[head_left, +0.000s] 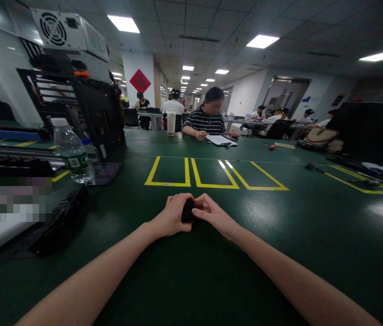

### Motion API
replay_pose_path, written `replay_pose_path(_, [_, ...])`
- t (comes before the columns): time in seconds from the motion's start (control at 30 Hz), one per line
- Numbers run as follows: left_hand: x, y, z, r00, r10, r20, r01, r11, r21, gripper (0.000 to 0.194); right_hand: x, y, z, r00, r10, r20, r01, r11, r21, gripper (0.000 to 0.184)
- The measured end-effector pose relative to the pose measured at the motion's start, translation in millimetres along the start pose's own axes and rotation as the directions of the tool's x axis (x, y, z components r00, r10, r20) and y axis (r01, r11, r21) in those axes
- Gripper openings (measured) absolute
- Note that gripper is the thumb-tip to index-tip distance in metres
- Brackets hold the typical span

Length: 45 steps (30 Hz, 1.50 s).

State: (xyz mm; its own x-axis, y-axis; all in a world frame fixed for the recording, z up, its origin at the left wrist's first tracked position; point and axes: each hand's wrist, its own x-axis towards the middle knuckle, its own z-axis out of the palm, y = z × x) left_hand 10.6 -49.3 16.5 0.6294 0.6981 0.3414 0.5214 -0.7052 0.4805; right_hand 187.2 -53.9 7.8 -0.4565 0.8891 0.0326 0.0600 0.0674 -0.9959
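Observation:
Between my two hands is a small black object point(188, 210), just above or on the green tabletop point(191, 271); its kind cannot be made out. My left hand point(174, 213) wraps its fingers and thumb around the object from the left. From the other side, my right hand point(212, 213) has its thumb and fingers pinched at the object's right edge. Part of the object is hidden behind the fingers. Just beyond my hands, yellow tape outlines point(217, 186) mark the table.
At left stand a plastic water bottle point(71, 151) and an opened computer case point(98, 115) with a power supply point(72, 34) on top. Across the table a person point(207, 117) sits by a clipboard point(221, 140). A white cup point(171, 124) stands nearby; a dark monitor point(375, 136) is at right.

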Motion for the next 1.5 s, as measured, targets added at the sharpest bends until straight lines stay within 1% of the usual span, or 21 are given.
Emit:
replay_pose_path(0.13, [0.4, -4.3, 4.3, 0.999, 0.008, -0.031, -0.008, 1.0, 0.017, 0.055, 1.6, 3.7, -0.3, 0.999, 0.014, -0.032, -0.015, 1.0, -0.02, 0.03])
replay_pose_path(0.23, [-0.6, -3.2, 2.3, 1.0, 0.008, -0.011, -0.008, 1.0, -0.004, 0.054, 1.5, 3.3, -1.4, 0.998, 0.046, -0.042, -0.047, 0.998, -0.033, 0.031])
replay_pose_path(0.33, [-1.2, -0.4, -0.8, 1.0, 0.0, 0.001, 0.0, 1.0, -0.014, 0.053, 0.0, -0.8, -1.8, 0.998, 0.046, 0.031, -0.046, 0.999, -0.006, 0.029])
replay_pose_path(0.43, [-0.7, 1.0, -1.8, 1.0, 0.0, -0.006, 0.0, 1.0, -0.001, 0.055, -1.2, -4.5, -1.3, 0.998, 0.018, 0.062, -0.019, 1.0, 0.01, 0.036])
replay_pose_path(0.47, [-0.5, 1.3, -1.8, 1.0, 0.0, -0.007, 0.0, 1.0, 0.0, 0.055, -1.3, -5.1, -1.0, 0.998, 0.013, 0.059, -0.014, 1.0, 0.01, 0.036])
replay_pose_path(0.63, [-0.4, 3.2, -2.5, 1.0, -0.002, 0.002, 0.002, 1.0, -0.011, 0.053, -0.8, -3.1, 0.0, 1.0, 0.017, 0.008, -0.017, 1.0, -0.014, 0.025])
replay_pose_path(0.73, [-0.7, 4.6, -3.6, 1.0, -0.005, 0.01, 0.006, 1.0, -0.014, 0.053, 0.0, 0.3, -0.4, 1.0, 0.024, -0.012, -0.024, 1.0, -0.016, 0.028])
replay_pose_path(0.83, [-1.1, 4.7, -3.8, 1.0, -0.006, 0.007, 0.006, 1.0, -0.012, 0.053, 0.7, 2.2, -1.4, 0.997, 0.059, -0.043, -0.061, 0.998, -0.031, 0.034])
replay_pose_path(0.9, [-1.1, 3.6, -2.9, 1.0, -0.008, 0.005, 0.008, 1.0, -0.011, 0.052, 1.0, 2.1, -1.9, 0.997, 0.07, -0.032, -0.071, 0.997, -0.031, 0.033])
replay_pose_path(1.0, [-0.4, 0.6, -0.1, 1.0, -0.017, -0.001, 0.017, 1.0, 0.002, 0.053, 1.2, 1.5, -2.1, 1.0, 0.024, 0.008, -0.024, 1.0, -0.01, 0.029])
replay_pose_path(1.07, [0.2, -1.3, 1.7, 1.0, -0.014, -0.007, 0.014, 1.0, 0.01, 0.055, 1.1, 1.2, -1.9, 1.0, -0.005, 0.028, 0.005, 1.0, 0.008, 0.033])
replay_pose_path(1.17, [0.4, -1.5, 1.6, 1.0, -0.006, -0.006, 0.006, 1.0, 0.003, 0.056, 0.6, 0.4, -1.7, 0.999, -0.004, 0.053, 0.002, 1.0, 0.029, 0.039])
replay_pose_path(1.33, [-0.5, 4.0, -3.2, 1.0, -0.007, 0.011, 0.007, 1.0, -0.012, 0.053, -0.5, -2.1, -0.4, 1.0, 0.001, 0.01, -0.001, 1.0, 0.012, 0.027])
replay_pose_path(1.5, [0.0, 6.2, -4.5, 0.999, -0.027, 0.017, 0.028, 0.999, -0.024, 0.053, 0.3, 0.3, -0.3, 1.0, 0.015, -0.006, -0.015, 1.0, 0.009, 0.029])
